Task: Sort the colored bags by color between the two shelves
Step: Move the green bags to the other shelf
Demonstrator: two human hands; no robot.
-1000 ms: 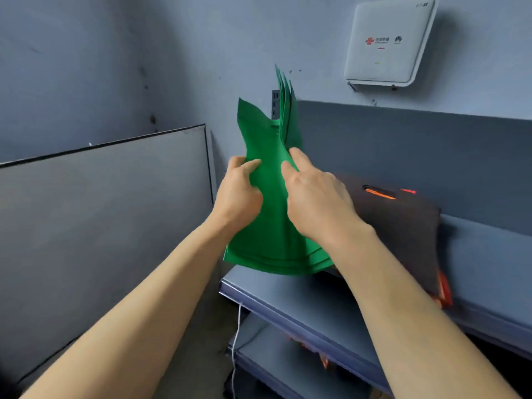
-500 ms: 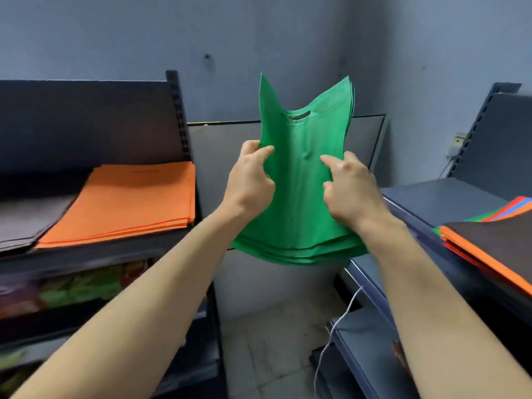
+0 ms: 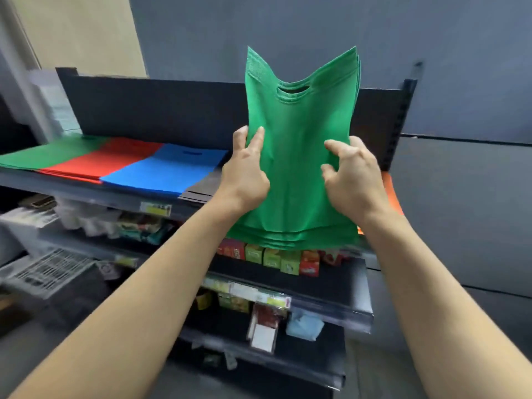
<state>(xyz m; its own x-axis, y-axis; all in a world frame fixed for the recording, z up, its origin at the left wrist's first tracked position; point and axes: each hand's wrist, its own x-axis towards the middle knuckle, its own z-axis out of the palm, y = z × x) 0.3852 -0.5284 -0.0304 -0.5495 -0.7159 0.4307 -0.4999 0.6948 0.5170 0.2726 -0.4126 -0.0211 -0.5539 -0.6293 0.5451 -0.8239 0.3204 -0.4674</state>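
Between the two raised hands, in front of the far shelf unit, a stack of green bags is held upright in the air, with the handle cut-outs at the top and the layered bottom edges fanned slightly at the bottom. The left hand pinches the stack's left edge, thumb flat on the near face and fingers tucked behind. The right hand grips the right edge with its thumb stretched across the near face and one bent finger touching the fabric below it; its other fingers curl round the edge out of sight. Behind the stack, the top shelf carries flat piles side by side: a green pile at the far left, then a red pile, a blue pile and a dark pile partly hidden by the left hand. An orange pile shows just right of the right wrist. Small boxes line the shelf below.
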